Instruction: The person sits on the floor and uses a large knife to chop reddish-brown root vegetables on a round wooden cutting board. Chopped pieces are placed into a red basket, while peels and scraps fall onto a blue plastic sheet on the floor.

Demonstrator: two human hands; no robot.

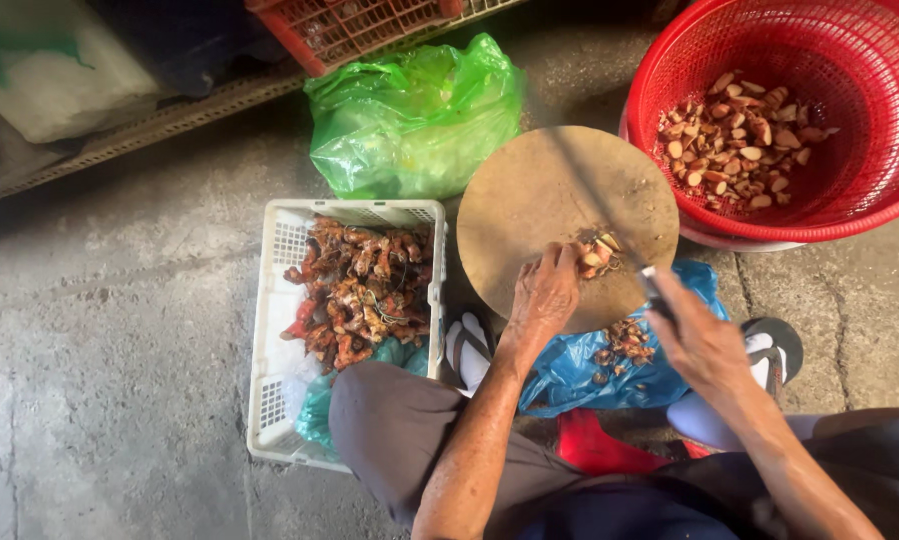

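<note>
My left hand [545, 290] presses a knobbly pinkish root [599, 252] onto a round wooden chopping board [549, 190]. My right hand [699, 340] grips a knife [653, 284] by its dark handle, and the blurred blade reaches over the board above the root. A white slatted crate [274, 300] to the left holds several reddish-brown roots [359, 290]. A red mesh basket [869, 120] at the upper right holds several cut pale root pieces [739, 140]. Under the board's near edge a blue plastic bag [589, 370] carries brown trimmings [624, 342].
A green plastic bag [414, 115] lies beyond the crate. A red crate [359, 25] and a metal rail are at the top. My knees and sandalled feet [469, 345] rest on the concrete floor [109, 300].
</note>
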